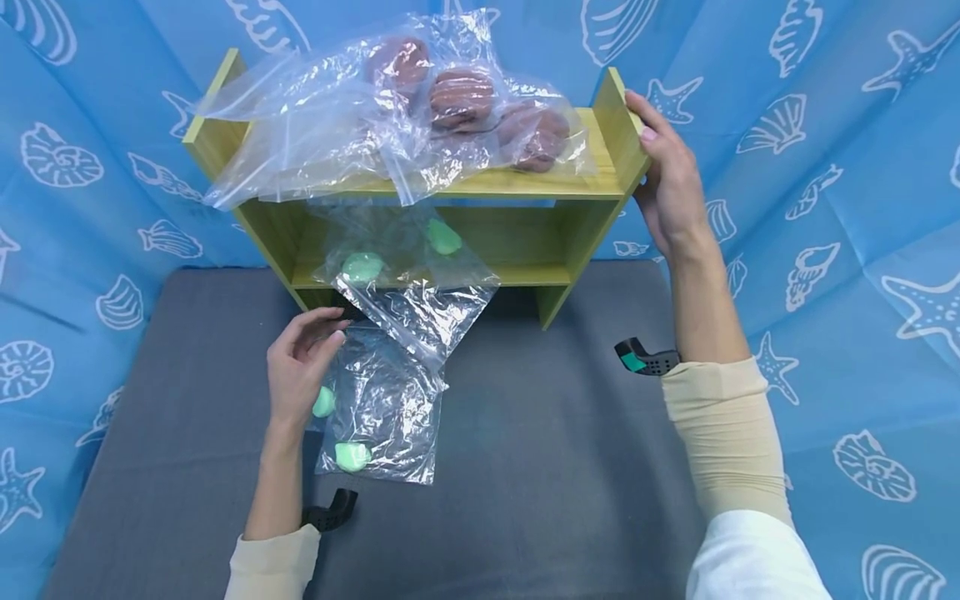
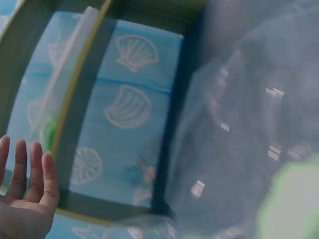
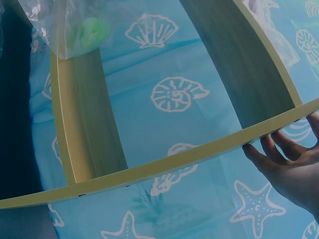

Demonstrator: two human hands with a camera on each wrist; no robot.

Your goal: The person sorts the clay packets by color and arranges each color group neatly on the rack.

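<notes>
Shelf point(image 1: 525, 183) looks like smooth matt yellow-green wood laminate, zip bags point(image 1: 390, 417) are glossy crinkly clear plastic, and the mat point(image 1: 562, 467) is matt grey fabric.

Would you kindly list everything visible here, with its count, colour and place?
Shelf: one, yellow-green wood, two tiers, at the back of the grey mat.
Brown pieces: three, bagged in clear plastic, on the top tier.
Top bags: clear plastic, several overlapping, exact count unclear, on the top tier.
Lower bag: one, clear, holding two green pieces, spilling from the lower tier.
Mat bag: one, clear, with two green pieces, lying on the mat.
Grey mat: one, under everything.
Blue backdrop: white shell print, all round.
Left hand: fingers curled at the mat bag's top edge.
Right hand: resting against the shelf's right end panel.
</notes>
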